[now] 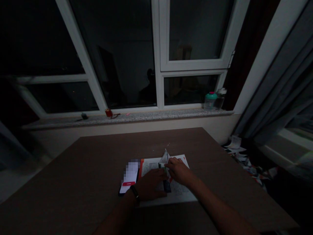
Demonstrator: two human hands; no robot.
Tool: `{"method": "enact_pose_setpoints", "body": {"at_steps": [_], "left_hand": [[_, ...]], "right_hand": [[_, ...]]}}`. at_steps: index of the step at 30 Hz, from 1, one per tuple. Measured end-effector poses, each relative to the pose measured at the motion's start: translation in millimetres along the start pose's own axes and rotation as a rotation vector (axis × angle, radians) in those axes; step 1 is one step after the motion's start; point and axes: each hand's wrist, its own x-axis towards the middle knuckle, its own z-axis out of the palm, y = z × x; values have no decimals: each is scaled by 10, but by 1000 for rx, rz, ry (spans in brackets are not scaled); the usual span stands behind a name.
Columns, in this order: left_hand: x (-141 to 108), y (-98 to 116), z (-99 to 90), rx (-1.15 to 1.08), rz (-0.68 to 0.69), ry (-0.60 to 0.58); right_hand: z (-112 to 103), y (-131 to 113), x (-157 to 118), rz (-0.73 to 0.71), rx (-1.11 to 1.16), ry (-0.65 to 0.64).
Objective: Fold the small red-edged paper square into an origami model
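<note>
Left hand (150, 187), black band at the wrist, lies palm-down with fingers spread on a white printed paper sheet (182, 192) at the near middle of the brown wooden table (73, 182); it presses flat and grips nothing that I can make out. Right hand (178, 170) sits just beyond it, fingers curled and pinched on a small dark-green folded paper piece (163, 166), whose pale upturned flap (165, 156) stands clear of the sheet; light is low, so the exact pinch is hard to read. Judgement: the folded piece is very light, thin and limp, creases readily and tears if pulled hard; best taken at a folded edge or corner between fingertip and thumb, with the other hand pinning it flat. A lit smartphone with a red-and-white screen (129, 179) lies touching the sheet's left edge. Farther back, the speckled stone windowsill (146, 116) carries a small red object (108, 112) and a clear bottle with a teal lid (210, 100). Scattered paper scraps (242, 153) lie on the floor at right, beside grey curtains (281, 98).
</note>
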Motion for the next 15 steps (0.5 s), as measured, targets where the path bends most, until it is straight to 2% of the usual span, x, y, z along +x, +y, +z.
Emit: {"method": "enact_pose_setpoints", "body": {"at_steps": [15], "left_hand": [[7, 96, -106, -34, 79, -10]], "right_hand": [[0, -1, 5, 4, 0, 1]]}}
